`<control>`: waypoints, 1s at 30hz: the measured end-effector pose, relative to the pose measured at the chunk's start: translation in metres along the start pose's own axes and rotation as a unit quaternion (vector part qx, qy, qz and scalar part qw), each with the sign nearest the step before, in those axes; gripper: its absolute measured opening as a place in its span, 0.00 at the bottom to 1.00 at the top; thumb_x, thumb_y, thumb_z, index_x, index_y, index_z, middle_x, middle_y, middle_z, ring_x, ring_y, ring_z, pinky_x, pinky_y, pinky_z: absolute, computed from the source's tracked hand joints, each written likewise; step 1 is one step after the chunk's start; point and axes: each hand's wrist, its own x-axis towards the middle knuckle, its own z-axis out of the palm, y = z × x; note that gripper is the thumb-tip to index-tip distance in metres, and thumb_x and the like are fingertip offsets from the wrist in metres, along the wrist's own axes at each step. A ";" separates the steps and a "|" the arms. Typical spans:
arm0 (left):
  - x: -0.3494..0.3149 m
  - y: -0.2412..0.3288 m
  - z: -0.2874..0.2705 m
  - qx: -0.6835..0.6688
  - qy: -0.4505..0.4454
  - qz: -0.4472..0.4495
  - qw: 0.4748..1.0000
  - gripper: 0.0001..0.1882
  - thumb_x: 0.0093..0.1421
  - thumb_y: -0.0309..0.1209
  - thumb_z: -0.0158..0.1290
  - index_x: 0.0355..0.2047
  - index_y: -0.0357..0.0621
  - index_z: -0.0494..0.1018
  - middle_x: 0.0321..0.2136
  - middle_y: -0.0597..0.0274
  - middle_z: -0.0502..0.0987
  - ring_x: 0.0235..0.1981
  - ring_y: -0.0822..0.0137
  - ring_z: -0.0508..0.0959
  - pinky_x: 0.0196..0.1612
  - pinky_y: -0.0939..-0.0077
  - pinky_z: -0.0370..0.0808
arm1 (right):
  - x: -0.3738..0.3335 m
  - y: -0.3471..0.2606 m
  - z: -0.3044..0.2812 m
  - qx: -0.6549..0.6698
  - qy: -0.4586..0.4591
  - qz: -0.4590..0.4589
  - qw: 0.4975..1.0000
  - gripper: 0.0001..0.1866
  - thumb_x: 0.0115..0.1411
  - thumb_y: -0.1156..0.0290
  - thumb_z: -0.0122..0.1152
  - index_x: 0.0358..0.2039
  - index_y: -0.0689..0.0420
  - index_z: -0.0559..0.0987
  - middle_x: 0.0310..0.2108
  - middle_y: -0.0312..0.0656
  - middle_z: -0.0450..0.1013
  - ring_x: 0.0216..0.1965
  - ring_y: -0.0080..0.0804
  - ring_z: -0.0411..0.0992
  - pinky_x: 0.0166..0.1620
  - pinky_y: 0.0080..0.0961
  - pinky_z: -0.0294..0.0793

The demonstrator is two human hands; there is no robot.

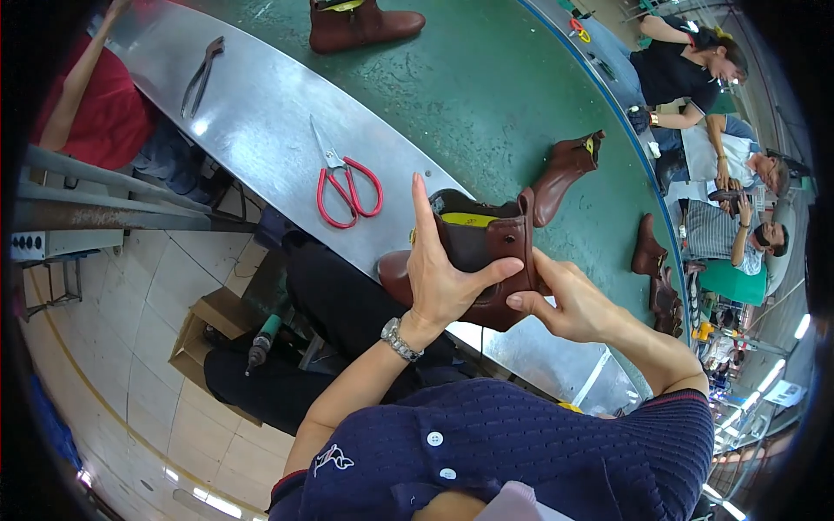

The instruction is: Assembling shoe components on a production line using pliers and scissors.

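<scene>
The left hand [447, 278] and right hand [565, 300], both closed, grip a brown boot [473, 256] over the metal bench edge [261, 148]; red-handled scissors [346, 184] lie near.

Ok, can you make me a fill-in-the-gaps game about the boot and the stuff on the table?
1. Both hands, the left hand and right hand, hold a brown ____.
2. The scissors on the metal table edge have ____ handles.
3. The left wrist wears a silver ____.
4. The belt under the other boots is ____.

Missing words: boot; red; watch; green
</scene>
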 end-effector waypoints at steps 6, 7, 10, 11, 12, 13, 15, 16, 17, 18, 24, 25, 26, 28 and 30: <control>0.009 0.003 -0.009 -0.001 -0.016 0.003 1.000 0.72 0.38 0.52 0.71 0.67 0.35 0.33 0.44 0.43 0.73 0.44 0.52 0.76 0.49 0.63 0.73 | 0.000 -0.019 0.006 -0.042 0.027 0.052 0.997 0.25 0.61 0.64 0.59 0.53 0.66 0.65 0.31 0.58 0.76 0.36 0.54 0.77 0.38 0.40 0.74; 0.011 0.005 -0.014 -0.054 -0.028 -0.006 0.998 0.71 0.40 0.51 0.71 0.67 0.35 0.32 0.44 0.44 0.73 0.44 0.54 0.76 0.49 0.64 0.73 | 0.002 -0.023 0.010 -0.058 0.040 0.047 0.996 0.28 0.61 0.62 0.59 0.55 0.66 0.64 0.31 0.58 0.76 0.36 0.54 0.77 0.38 0.40 0.74; 0.024 0.003 -0.037 -0.157 -0.092 -0.041 0.982 0.66 0.47 0.45 0.69 0.68 0.40 0.29 0.48 0.46 0.71 0.47 0.60 0.75 0.51 0.68 0.73 | 0.004 -0.034 0.028 -0.053 0.055 0.038 0.996 0.33 0.59 0.57 0.62 0.58 0.65 0.64 0.32 0.53 0.77 0.32 0.42 0.77 0.35 0.32 0.73; 0.024 0.006 -0.045 -0.160 -0.105 -0.036 0.981 0.65 0.49 0.46 0.67 0.68 0.41 0.29 0.50 0.46 0.69 0.49 0.59 0.73 0.52 0.68 0.71 | 0.003 -0.033 0.036 -0.067 0.075 -0.020 0.995 0.36 0.59 0.57 0.63 0.60 0.64 0.62 0.36 0.54 0.77 0.35 0.41 0.77 0.38 0.31 0.74; 0.026 0.009 -0.052 -0.161 -0.116 -0.030 0.980 0.63 0.51 0.48 0.66 0.69 0.43 0.28 0.53 0.45 0.67 0.51 0.59 0.72 0.54 0.68 0.69 | 0.004 -0.031 0.042 -0.079 0.095 -0.081 0.989 0.38 0.58 0.56 0.65 0.62 0.64 0.61 0.40 0.55 0.76 0.38 0.40 0.77 0.42 0.30 0.75; 0.025 0.008 -0.059 -0.149 -0.106 -0.025 0.983 0.63 0.51 0.48 0.66 0.69 0.43 0.28 0.53 0.45 0.67 0.51 0.59 0.72 0.54 0.68 0.69 | 0.002 -0.030 0.048 -0.060 0.072 -0.095 0.991 0.45 0.54 0.57 0.68 0.65 0.62 0.56 0.48 0.54 0.73 0.45 0.38 0.75 0.49 0.32 0.74; 0.025 -0.002 -0.073 -0.175 -0.146 -0.025 0.973 0.61 0.54 0.55 0.60 0.69 0.47 0.28 0.58 0.44 0.62 0.55 0.58 0.68 0.58 0.67 0.65 | 0.005 -0.022 0.057 -0.013 0.060 -0.137 0.989 0.47 0.52 0.58 0.70 0.66 0.61 0.55 0.50 0.53 0.73 0.45 0.38 0.75 0.50 0.34 0.74; 0.024 -0.005 -0.079 -0.164 -0.141 -0.023 0.976 0.61 0.54 0.55 0.60 0.69 0.47 0.28 0.58 0.44 0.62 0.55 0.58 0.68 0.58 0.67 0.65 | 0.006 -0.021 0.060 0.030 0.054 -0.162 0.985 0.49 0.51 0.60 0.71 0.67 0.60 0.54 0.52 0.52 0.72 0.46 0.37 0.75 0.51 0.36 0.74; 0.023 -0.007 -0.085 -0.154 -0.153 -0.021 0.976 0.61 0.53 0.61 0.57 0.70 0.50 0.29 0.57 0.46 0.63 0.53 0.60 0.70 0.53 0.67 0.70 | 0.007 -0.023 0.058 0.060 0.042 -0.155 0.985 0.48 0.49 0.62 0.72 0.67 0.59 0.56 0.52 0.49 0.72 0.47 0.35 0.74 0.52 0.37 0.73; 0.024 -0.007 -0.087 -0.146 -0.168 -0.020 0.975 0.60 0.52 0.66 0.53 0.70 0.54 0.30 0.57 0.49 0.64 0.51 0.62 0.72 0.49 0.67 0.75 | 0.009 -0.019 0.057 0.065 0.043 -0.161 0.984 0.48 0.49 0.62 0.72 0.67 0.59 0.56 0.52 0.49 0.72 0.47 0.35 0.74 0.52 0.37 0.73; 0.018 -0.007 -0.095 -0.116 -0.170 0.006 0.978 0.60 0.51 0.71 0.49 0.70 0.55 0.30 0.54 0.49 0.64 0.50 0.59 0.73 0.49 0.65 0.76 | 0.017 -0.005 0.056 0.154 0.011 -0.195 0.969 0.39 0.53 0.64 0.69 0.63 0.60 0.64 0.51 0.46 0.72 0.50 0.32 0.72 0.54 0.33 0.71; 0.016 -0.004 -0.095 -0.144 -0.178 -0.007 0.973 0.59 0.53 0.67 0.51 0.70 0.53 0.30 0.58 0.48 0.60 0.55 0.59 0.67 0.55 0.65 0.68 | 0.017 -0.004 0.055 0.157 0.014 -0.197 0.968 0.39 0.53 0.64 0.69 0.63 0.60 0.64 0.51 0.46 0.72 0.50 0.32 0.72 0.54 0.33 0.71; 0.014 -0.001 -0.095 -0.172 -0.185 -0.019 0.967 0.58 0.56 0.62 0.53 0.70 0.52 0.29 0.62 0.47 0.56 0.60 0.60 0.62 0.62 0.66 0.60 | 0.018 -0.003 0.055 0.163 0.016 -0.191 0.968 0.37 0.54 0.64 0.69 0.63 0.60 0.64 0.51 0.46 0.72 0.50 0.31 0.72 0.53 0.33 0.71; 0.011 0.012 -0.093 -0.165 -0.180 -0.006 0.970 0.56 0.57 0.60 0.53 0.70 0.51 0.29 0.61 0.47 0.58 0.58 0.61 0.64 0.60 0.66 0.62 | 0.019 -0.003 0.053 0.170 0.018 -0.185 0.968 0.36 0.55 0.65 0.68 0.62 0.60 0.65 0.51 0.46 0.72 0.49 0.31 0.71 0.53 0.33 0.72; 0.008 0.025 -0.089 -0.160 -0.175 0.005 0.971 0.55 0.59 0.57 0.53 0.70 0.51 0.29 0.59 0.48 0.61 0.57 0.61 0.66 0.59 0.67 0.64 | 0.021 -0.003 0.052 0.184 0.019 -0.181 0.966 0.35 0.56 0.66 0.67 0.62 0.62 0.65 0.51 0.48 0.72 0.49 0.30 0.72 0.52 0.31 0.72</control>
